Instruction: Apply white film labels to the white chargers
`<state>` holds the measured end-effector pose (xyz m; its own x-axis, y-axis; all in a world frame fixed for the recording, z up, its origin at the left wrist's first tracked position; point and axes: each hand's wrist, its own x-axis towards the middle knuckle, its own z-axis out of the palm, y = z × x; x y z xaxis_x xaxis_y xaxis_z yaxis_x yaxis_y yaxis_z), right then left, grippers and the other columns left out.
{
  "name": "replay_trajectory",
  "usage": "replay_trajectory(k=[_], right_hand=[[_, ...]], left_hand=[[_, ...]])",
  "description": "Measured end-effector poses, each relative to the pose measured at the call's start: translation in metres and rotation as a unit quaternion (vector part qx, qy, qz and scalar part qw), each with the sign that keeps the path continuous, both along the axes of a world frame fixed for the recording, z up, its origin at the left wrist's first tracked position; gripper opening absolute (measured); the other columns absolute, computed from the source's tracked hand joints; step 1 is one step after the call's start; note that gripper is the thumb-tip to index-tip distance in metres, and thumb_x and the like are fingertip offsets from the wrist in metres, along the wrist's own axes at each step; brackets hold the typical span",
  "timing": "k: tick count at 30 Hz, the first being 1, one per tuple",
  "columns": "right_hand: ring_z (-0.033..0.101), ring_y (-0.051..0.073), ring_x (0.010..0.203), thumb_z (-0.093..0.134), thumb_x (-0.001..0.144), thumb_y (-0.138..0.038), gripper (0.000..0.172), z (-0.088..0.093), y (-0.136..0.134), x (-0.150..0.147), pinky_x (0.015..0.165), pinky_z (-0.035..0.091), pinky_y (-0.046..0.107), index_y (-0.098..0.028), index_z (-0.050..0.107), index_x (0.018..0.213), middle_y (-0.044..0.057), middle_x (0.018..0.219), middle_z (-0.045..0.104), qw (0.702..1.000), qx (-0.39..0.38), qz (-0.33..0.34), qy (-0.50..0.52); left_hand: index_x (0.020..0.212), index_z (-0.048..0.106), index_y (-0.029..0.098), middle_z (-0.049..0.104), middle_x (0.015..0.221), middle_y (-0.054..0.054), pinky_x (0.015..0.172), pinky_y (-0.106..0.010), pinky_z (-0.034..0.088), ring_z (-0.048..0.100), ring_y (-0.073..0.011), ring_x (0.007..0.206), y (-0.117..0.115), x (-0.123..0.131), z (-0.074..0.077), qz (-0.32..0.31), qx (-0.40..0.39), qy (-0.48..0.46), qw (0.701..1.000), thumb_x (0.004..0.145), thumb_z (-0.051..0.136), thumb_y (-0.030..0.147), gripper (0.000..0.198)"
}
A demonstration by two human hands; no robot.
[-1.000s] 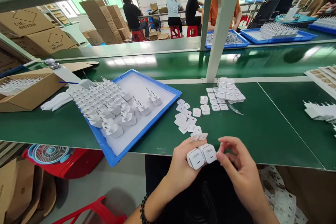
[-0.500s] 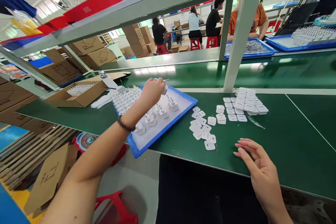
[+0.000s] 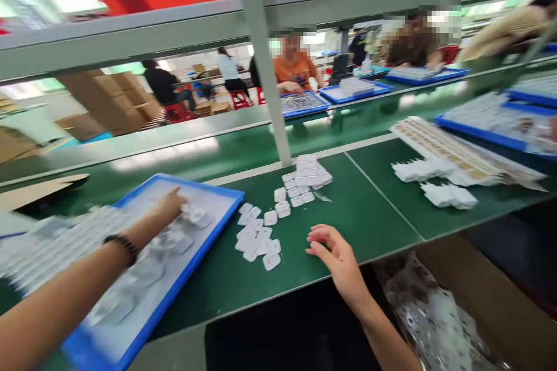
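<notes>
My left hand [image 3: 172,206], blurred by motion, is over the blue-rimmed tray [image 3: 213,264], beside a white plug adapter [image 3: 198,215]. Its fingers are smeared and partly hidden, so I cannot tell whether it grips anything. A row of more white adapters [image 3: 148,266] lies under and in front of the forearm, with many packed close together at the left of the tray. My right hand [image 3: 335,252] hovers at the table's front edge with loosely curved fingers apart and nothing in them. Loose white square covers [image 3: 252,237] lie between the hands, and stacked covers [image 3: 308,171] stand behind.
A pale post [image 3: 270,69] and shelf beam cross in front. White strips [image 3: 452,151] and white parts [image 3: 448,195] lie at right on the green table [image 3: 374,226]. Below sits a box with plastic bags [image 3: 439,313]. Co-workers sit beyond the bench.
The view has swung to the right, so tray and covers now appear farther left. My left hand stays over the tray near the adapters. My right hand keeps its loose, open pose.
</notes>
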<state>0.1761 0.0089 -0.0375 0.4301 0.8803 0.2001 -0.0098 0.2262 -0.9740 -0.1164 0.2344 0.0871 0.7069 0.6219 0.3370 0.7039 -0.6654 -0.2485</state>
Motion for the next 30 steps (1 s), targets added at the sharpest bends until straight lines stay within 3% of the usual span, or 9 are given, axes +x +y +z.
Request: replay_trajectory(k=[2,5,10,12,15,20,24,27,30], right_hand=[[0.070,0.022,0.090,0.062,0.090,-0.041,0.022,0.000,0.003,0.016,0.077,0.062,0.037,-0.020,0.067,0.094,0.008,0.103,0.069,0.996,-0.002,-0.072,-0.050],[0.062,0.028,0.109,0.059,0.090,-0.042,0.028,0.000,-0.004,0.070,0.095,0.052,0.047,-0.019,0.063,0.106,0.013,0.114,0.066,0.960,-0.036,-0.245,-0.127],[0.024,0.046,0.142,0.069,0.077,-0.048,0.093,0.007,-0.023,0.187,0.106,0.031,0.065,-0.007,0.026,0.148,0.033,0.156,0.020,0.846,-0.164,-0.459,-0.216],[0.025,0.050,0.141,0.075,0.071,-0.049,0.102,0.010,-0.024,0.218,0.107,0.027,0.066,-0.006,0.026,0.148,0.035,0.155,0.024,0.815,-0.216,-0.479,-0.244],[0.046,0.052,0.126,0.075,0.067,-0.050,0.089,0.012,-0.022,0.238,0.103,0.031,0.065,-0.004,0.042,0.136,0.036,0.134,0.052,0.796,-0.284,-0.463,-0.266],[0.060,0.046,0.109,0.070,0.069,-0.052,0.070,0.014,-0.020,0.203,0.092,0.044,0.055,-0.009,0.052,0.121,0.031,0.122,0.062,0.807,-0.309,-0.406,-0.298],[0.067,0.035,0.098,0.073,0.067,-0.058,0.071,0.025,-0.022,0.120,0.078,0.051,0.041,-0.020,0.048,0.122,0.016,0.115,0.069,0.880,-0.253,-0.240,-0.321],[0.070,0.032,0.095,0.069,0.074,-0.047,0.062,0.036,-0.029,0.052,0.078,0.053,0.040,-0.022,0.042,0.123,0.010,0.106,0.072,0.919,-0.210,-0.027,-0.333],[0.071,0.033,0.096,0.067,0.073,-0.037,0.062,0.047,-0.039,0.006,0.080,0.053,0.043,-0.023,0.039,0.127,0.010,0.107,0.073,0.914,-0.196,0.065,-0.349]], left_hand=[[0.070,0.064,0.015,0.059,0.059,0.003,0.081,-0.034,0.053,0.059,-0.0113,0.059,0.013,-0.009,-0.002,-0.051,-0.002,0.027,0.998,0.100,0.040,0.015,0.039],[0.052,0.058,0.018,0.059,0.050,0.000,0.082,-0.033,0.047,0.055,-0.0110,0.053,0.037,-0.026,-0.002,-0.093,0.010,0.049,0.994,0.086,0.025,-0.002,0.052],[0.051,0.055,0.015,0.061,0.050,-0.002,0.079,-0.034,0.040,0.051,-0.0083,0.054,0.072,-0.043,0.023,-0.075,0.083,0.103,0.988,0.095,0.015,0.015,0.059],[0.057,0.057,0.013,0.063,0.055,-0.001,0.083,-0.038,0.039,0.053,-0.0076,0.061,0.071,-0.035,0.039,-0.036,0.138,0.130,0.981,0.099,0.001,0.025,0.071],[0.084,0.069,0.009,0.072,0.085,-0.005,0.091,-0.050,0.038,0.064,-0.0175,0.090,0.036,-0.006,0.054,0.008,0.167,0.099,0.981,0.097,-0.006,0.032,0.079],[0.115,0.068,0.015,0.072,0.123,-0.010,0.096,-0.045,0.048,0.068,-0.0271,0.109,-0.085,0.064,0.017,-0.128,0.137,0.018,0.982,0.099,0.032,0.029,0.041],[0.127,0.062,0.013,0.065,0.136,-0.013,0.106,-0.044,0.042,0.062,-0.0301,0.122,-0.170,0.118,-0.038,-0.193,0.056,-0.042,0.979,0.094,0.049,0.020,0.035],[0.128,0.060,0.010,0.051,0.150,-0.016,0.114,-0.049,0.037,0.050,-0.0343,0.137,-0.198,0.143,-0.071,-0.177,-0.051,-0.055,0.981,0.094,0.050,0.022,0.037],[0.137,0.051,0.008,0.055,0.145,-0.021,0.110,-0.048,0.045,0.054,-0.0333,0.134,-0.202,0.145,-0.095,-0.187,-0.134,-0.126,0.965,0.093,0.049,0.018,0.046]])
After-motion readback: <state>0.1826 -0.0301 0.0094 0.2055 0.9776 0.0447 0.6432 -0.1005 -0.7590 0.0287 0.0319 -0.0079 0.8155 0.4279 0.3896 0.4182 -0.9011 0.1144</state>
